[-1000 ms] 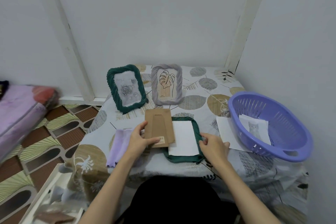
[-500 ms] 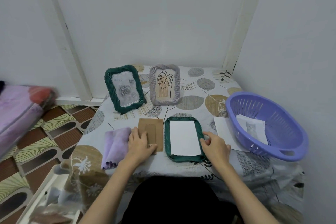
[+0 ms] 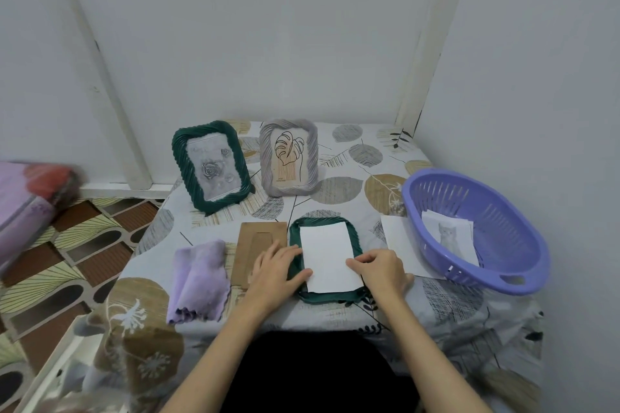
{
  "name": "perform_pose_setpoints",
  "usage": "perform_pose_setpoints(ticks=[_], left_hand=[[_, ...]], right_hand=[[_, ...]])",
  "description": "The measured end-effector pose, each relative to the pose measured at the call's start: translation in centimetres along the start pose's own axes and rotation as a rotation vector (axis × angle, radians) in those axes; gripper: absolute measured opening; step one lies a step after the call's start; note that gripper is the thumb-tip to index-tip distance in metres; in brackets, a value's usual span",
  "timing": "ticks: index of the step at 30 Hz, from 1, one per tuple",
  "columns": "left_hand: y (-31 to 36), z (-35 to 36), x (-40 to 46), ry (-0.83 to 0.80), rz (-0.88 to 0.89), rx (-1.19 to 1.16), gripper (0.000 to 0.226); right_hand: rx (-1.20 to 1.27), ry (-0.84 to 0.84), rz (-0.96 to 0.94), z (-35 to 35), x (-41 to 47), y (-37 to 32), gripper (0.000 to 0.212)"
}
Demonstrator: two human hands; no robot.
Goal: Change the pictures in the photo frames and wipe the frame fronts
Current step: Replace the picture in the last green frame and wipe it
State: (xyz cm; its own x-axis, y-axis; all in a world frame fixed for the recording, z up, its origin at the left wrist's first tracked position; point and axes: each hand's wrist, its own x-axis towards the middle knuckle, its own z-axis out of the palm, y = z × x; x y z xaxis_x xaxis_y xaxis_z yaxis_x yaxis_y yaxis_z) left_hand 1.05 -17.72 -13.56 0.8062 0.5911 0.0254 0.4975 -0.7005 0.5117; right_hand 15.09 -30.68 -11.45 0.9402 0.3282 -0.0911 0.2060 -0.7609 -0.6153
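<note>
A dark green frame (image 3: 330, 297) lies face down near the table's front edge, with a white paper (image 3: 326, 253) lying in its back. My left hand (image 3: 273, 273) rests flat on the frame's left rim, fingers apart and thumb touching the paper's lower left corner. My right hand (image 3: 380, 268) has its fingertips pinched at the paper's right edge. The brown backing board (image 3: 256, 241) lies flat to the left of the frame, partly under my left hand. A folded lilac cloth (image 3: 199, 278) lies left of the board.
Two frames stand at the back: a green frame (image 3: 213, 166) with a rose picture and a grey frame (image 3: 289, 157) with a leaf drawing. At right, a purple basket (image 3: 503, 245) holds a cat picture (image 3: 449, 238); a white sheet (image 3: 397, 240) lies beside it.
My left hand set the brown backing board down flat beside the frame, then moved right onto the frame's rim. My right hand shifted from the frame's edge onto the paper's edge.
</note>
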Motion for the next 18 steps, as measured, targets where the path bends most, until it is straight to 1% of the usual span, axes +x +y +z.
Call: perform_pose_setpoints(ticks=[6, 8, 10, 12, 13, 14, 15, 16, 17, 18], left_hand=[[0.1, 0.1, 0.3, 0.029, -0.004, -0.009, 0.050], [0.3, 0.3, 0.6, 0.089, 0.016, -0.049, 0.050], [1.2, 0.1, 1.0, 0.173, 0.035, -0.199, 0.049], [3.1, -0.5, 1.6, 0.184, 0.019, -0.520, 0.044], [4.1, -0.9, 2.0, 0.163, -0.005, -0.703, 0.042], [5.1, -1.3, 2.3, 0.141, -0.026, -0.859, 0.041], [5.9, -1.5, 2.8, 0.125, -0.043, -0.963, 0.043], [6.5, -1.5, 3.2, 0.112, -0.054, -1.015, 0.046], [6.9, -1.4, 3.7, 0.099, -0.050, -1.040, 0.048], [7.4, -1.3, 4.1, 0.087, -0.034, -1.044, 0.050]], right_hand=[[-0.006, 0.153, -0.079, 0.0, -0.6, 0.5, 0.011], [0.097, 0.138, -0.107, -0.4, -0.6, 0.5, 0.012], [0.336, 0.073, -0.154, -1.0, -0.5, 0.0, 0.008], [0.541, 0.026, -0.185, -2.0, -0.4, -0.9, 0.006], [0.580, 0.014, -0.200, -2.6, -0.3, -1.3, 0.006], [0.581, 0.005, -0.224, -3.2, -0.1, -1.5, 0.006], [0.561, 0.001, -0.265, -3.8, 0.1, -1.6, 0.007], [0.494, 0.025, -0.324, -4.6, 0.3, -1.5, 0.009], [0.363, 0.095, -0.394, -5.4, 0.5, -1.3, 0.012], [0.178, 0.192, -0.460, -6.3, 0.7, -0.8, 0.017]])
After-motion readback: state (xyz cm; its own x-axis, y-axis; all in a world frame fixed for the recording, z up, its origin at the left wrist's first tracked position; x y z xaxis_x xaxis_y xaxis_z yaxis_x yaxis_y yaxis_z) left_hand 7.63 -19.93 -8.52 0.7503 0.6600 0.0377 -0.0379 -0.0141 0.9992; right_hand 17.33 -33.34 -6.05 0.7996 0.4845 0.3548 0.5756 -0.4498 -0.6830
